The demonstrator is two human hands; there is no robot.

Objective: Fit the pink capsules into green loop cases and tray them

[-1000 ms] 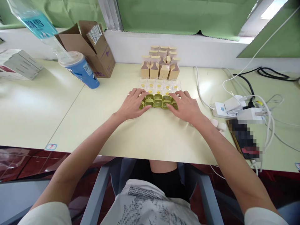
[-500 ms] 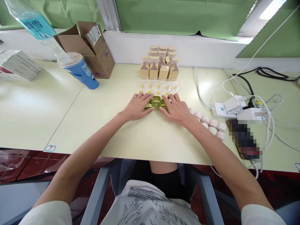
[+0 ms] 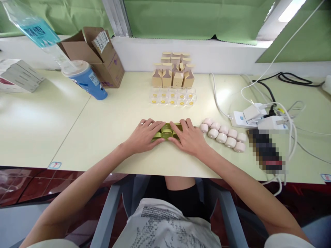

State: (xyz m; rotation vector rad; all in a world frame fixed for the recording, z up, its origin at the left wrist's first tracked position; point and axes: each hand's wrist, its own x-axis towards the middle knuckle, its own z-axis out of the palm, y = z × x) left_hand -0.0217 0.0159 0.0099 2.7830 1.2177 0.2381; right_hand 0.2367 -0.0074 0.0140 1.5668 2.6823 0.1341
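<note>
OK, both hands down on the table [image 3: 108, 131], working the same row of green containers [image 3: 166, 131]. Left hand [image 3: 146, 136] is clamped on the row's left end: fingers over the far side, thumb along the near side. Right hand [image 3: 190, 137] has the same grip on the right end. Gap between the hands, one green unit fully exposed in it; the rest is partly under fingers, so no reliable count. Ring on a left-hand finger.

Straight beyond both hands, well apart from the fingertips: clear containers [image 3: 172, 97], two rows of five, yellow mark in each. Just behind those, kraft boxes [image 3: 172, 78] with tops open, bunched up near the wall.

Just right of the right hand: pinkish-white rounded pieces [image 3: 221, 137], two slanted rows of five, nearest ones close to its knuckles. Further right of that hand: power strip [image 3: 239, 120] with chargers plugged in, pixelated phone [image 3: 266, 150] nearer the table edge.

Far left beyond the left hand: blue cup [image 3: 90, 82], tilted, clear bottle [image 3: 42, 34] neck-down at its lid, open cardboard box [image 3: 111, 65] behind.
</note>
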